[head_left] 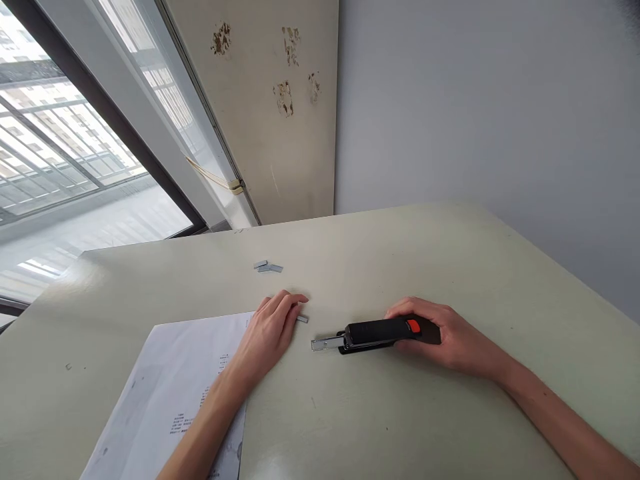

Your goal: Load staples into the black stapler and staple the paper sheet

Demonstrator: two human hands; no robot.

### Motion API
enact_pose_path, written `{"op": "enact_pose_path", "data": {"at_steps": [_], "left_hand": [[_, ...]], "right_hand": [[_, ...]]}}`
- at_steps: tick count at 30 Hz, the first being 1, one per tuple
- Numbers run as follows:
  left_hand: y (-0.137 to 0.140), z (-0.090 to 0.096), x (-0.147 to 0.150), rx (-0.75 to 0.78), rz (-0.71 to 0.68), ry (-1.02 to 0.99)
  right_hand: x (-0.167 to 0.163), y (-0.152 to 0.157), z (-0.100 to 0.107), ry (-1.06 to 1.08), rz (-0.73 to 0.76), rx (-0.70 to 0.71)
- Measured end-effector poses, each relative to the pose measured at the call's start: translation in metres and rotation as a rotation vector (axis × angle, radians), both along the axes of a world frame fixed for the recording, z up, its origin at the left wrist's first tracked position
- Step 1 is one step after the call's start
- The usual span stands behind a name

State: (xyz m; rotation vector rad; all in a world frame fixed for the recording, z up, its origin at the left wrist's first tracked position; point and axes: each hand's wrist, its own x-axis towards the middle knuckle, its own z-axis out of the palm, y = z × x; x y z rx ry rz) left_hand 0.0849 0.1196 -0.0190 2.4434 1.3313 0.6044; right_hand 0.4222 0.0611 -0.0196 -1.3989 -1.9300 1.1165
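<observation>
A black stapler (383, 331) with a red button lies along the tabletop, held by my right hand (445, 333), with thumb and fingers on either side of its rear half. From its front end, on the left, the metal staple tray (327, 343) sticks out. My left hand (274, 323) rests on the table at the upper right corner of a printed sheet of paper (165, 373). Its fingers are bent together over a short strip of staples (303, 319). One end of this strip shows beside the thumb; the rest is hidden by the hand.
Several more staple strips (269, 267) lie in a small pile beyond my left hand. A single loose staple (69, 367) is on the table (450, 267) at the left. Behind the table stand a grey wall (480, 107), a stained beige panel (300, 153) and a window (65, 133).
</observation>
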Motion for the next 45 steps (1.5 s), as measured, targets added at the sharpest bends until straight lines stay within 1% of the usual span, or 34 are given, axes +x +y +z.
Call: {"op": "enact_pose_path", "data": {"at_steps": [7, 19, 25, 31, 37, 39, 45], "left_hand": [[0.002, -0.003, 0.003, -0.012, 0.029, -0.014], [0.002, -0.01, 0.008, 0.075, 0.086, 0.023], [0.001, -0.007, 0.008, 0.056, 0.092, 0.004], [0.0, -0.001, 0.01, -0.017, 0.112, -0.036], [-0.002, 0.004, 0.001, -0.025, 0.005, 0.017], [-0.004, 0.004, -0.004, -0.028, -0.011, 0.041], [-0.008, 0.0, -0.01, 0.006, 0.054, 0.104]], "right_hand": [[-0.003, -0.001, 0.007, -0.005, -0.02, -0.012], [-0.005, -0.003, 0.009, -0.005, -0.015, -0.001], [-0.004, -0.002, 0.007, -0.003, -0.008, -0.01], [-0.004, -0.004, 0.008, 0.004, -0.01, -0.015], [-0.004, -0.001, 0.008, 0.01, -0.007, -0.006], [-0.004, 0.0, 0.007, 0.016, -0.01, -0.008], [-0.004, 0.001, 0.006, 0.016, -0.014, -0.01]]}}
